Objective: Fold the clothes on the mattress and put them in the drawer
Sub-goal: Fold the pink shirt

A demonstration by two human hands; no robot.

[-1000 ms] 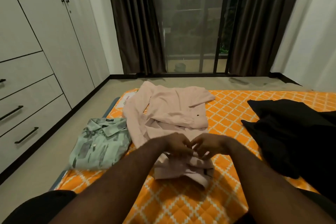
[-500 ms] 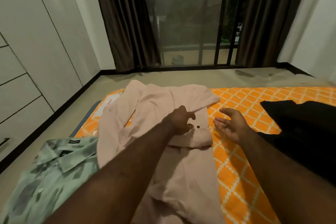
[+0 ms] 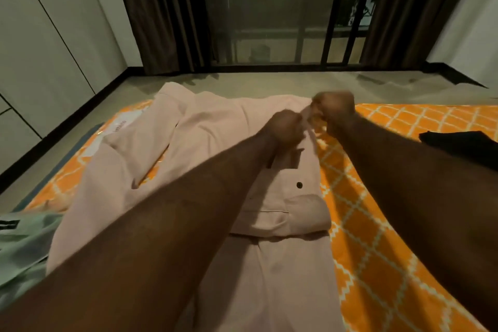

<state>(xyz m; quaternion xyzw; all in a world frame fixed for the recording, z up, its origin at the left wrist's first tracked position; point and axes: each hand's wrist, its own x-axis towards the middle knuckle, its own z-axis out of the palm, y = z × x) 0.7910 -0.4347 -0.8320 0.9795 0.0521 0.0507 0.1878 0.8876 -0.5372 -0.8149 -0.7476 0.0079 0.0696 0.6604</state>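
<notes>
Left hand, right hand pinch pink shirt edge.

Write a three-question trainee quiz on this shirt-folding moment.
1. True or false: the left hand and the right hand both grip the pink shirt.
2. Which lies at the right edge of the view? A) black garment B) white pillow C) blue towel
3. Fill in: the pink shirt lies on an ____ patterned mattress.
Key: 1 true; 2 A; 3 orange.
</notes>
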